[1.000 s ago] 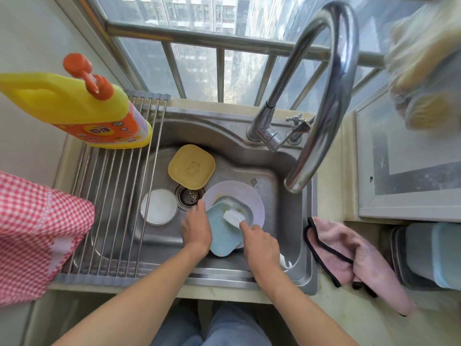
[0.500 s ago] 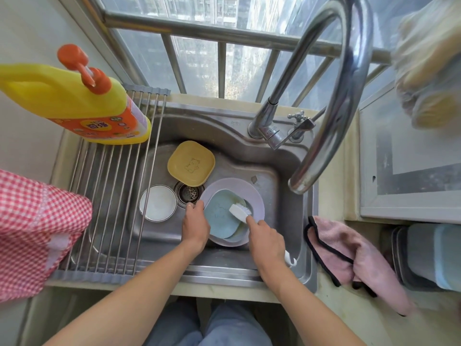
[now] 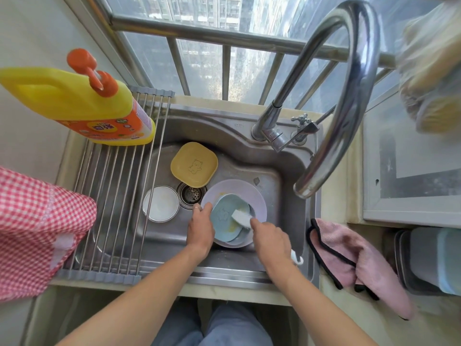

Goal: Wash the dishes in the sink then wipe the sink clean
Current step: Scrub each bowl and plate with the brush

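In the steel sink [image 3: 282, 186], my left hand [image 3: 200, 227] grips the left rim of a light blue square plate [image 3: 224, 216] with yellow smears, held tilted over a lilac round plate [image 3: 258, 203]. My right hand [image 3: 270, 242] holds a white dish brush [image 3: 241, 216] whose head presses on the blue plate; the handle's end sticks out behind my wrist. A yellow square plate [image 3: 194, 164] lies beyond the drain [image 3: 191, 193]. A small white round dish [image 3: 161, 203] sits to the drain's left.
A roll-up wire rack [image 3: 112, 208] spans the sink's left part, with a yellow detergent bottle [image 3: 82, 103] at its far end. The tall faucet [image 3: 349, 96] arches over the right side. A pink cloth [image 3: 354, 260] lies on the right counter; a red checked cloth [image 3: 32, 226] hangs left.
The blue plate has shifted further into the sink, onto the lilac plate. The brush head has moved across the blue plate's face, from its upper middle toward the right.
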Demonstrator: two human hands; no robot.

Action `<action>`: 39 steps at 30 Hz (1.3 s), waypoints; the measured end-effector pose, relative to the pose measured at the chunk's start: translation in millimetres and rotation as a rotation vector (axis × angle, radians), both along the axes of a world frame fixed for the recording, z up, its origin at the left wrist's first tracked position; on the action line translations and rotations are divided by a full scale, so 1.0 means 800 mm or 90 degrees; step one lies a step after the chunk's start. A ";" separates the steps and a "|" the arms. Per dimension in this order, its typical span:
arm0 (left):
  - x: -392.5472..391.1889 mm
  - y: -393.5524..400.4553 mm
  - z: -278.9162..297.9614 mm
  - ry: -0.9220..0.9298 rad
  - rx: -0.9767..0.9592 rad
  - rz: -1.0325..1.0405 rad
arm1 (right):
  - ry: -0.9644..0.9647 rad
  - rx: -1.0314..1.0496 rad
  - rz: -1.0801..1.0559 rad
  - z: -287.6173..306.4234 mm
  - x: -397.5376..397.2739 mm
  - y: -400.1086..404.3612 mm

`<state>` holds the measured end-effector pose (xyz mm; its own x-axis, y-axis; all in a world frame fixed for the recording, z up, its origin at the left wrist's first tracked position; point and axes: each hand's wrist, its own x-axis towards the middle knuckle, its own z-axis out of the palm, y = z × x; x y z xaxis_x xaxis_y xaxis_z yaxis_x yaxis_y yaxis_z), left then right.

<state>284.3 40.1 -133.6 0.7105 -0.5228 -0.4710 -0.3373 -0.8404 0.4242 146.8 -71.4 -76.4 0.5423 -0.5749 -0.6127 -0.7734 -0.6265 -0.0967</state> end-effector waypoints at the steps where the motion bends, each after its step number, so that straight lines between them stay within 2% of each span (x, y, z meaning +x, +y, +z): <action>1: 0.000 0.000 -0.001 -0.001 -0.002 0.001 | 0.007 0.023 0.023 0.001 -0.001 0.010; 4: 0.000 0.001 -0.002 0.010 -0.009 0.018 | 0.014 0.074 0.055 0.002 -0.002 0.026; 9: 0.005 0.003 -0.007 0.072 -0.027 0.030 | 0.009 -0.032 0.025 -0.005 -0.006 0.000; 14: 0.000 0.006 -0.002 -0.025 -0.017 -0.031 | 0.024 0.057 0.096 -0.002 -0.002 0.024; 19: 0.011 0.016 -0.004 0.024 -0.061 -0.031 | -0.007 -0.026 -0.025 -0.010 -0.011 -0.001; 25: 0.020 0.024 -0.008 0.067 -0.078 0.013 | 0.003 0.078 0.069 -0.005 -0.005 0.022; 30: 0.021 0.027 -0.008 0.100 -0.096 0.002 | -0.019 -0.027 -0.011 -0.010 -0.013 -0.003; 35: 0.018 0.027 -0.009 0.099 -0.112 0.037 | -0.016 0.088 0.053 -0.006 -0.011 0.021; 39: 0.018 0.028 -0.005 0.115 -0.119 0.041 | -0.030 -0.003 -0.032 -0.012 -0.015 -0.004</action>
<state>298.3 62.5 -137.9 0.6589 -0.5690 -0.4920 -0.1903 -0.7589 0.6228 135.2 -74.4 -86.3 0.5415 -0.6052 -0.5836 -0.7983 -0.5879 -0.1311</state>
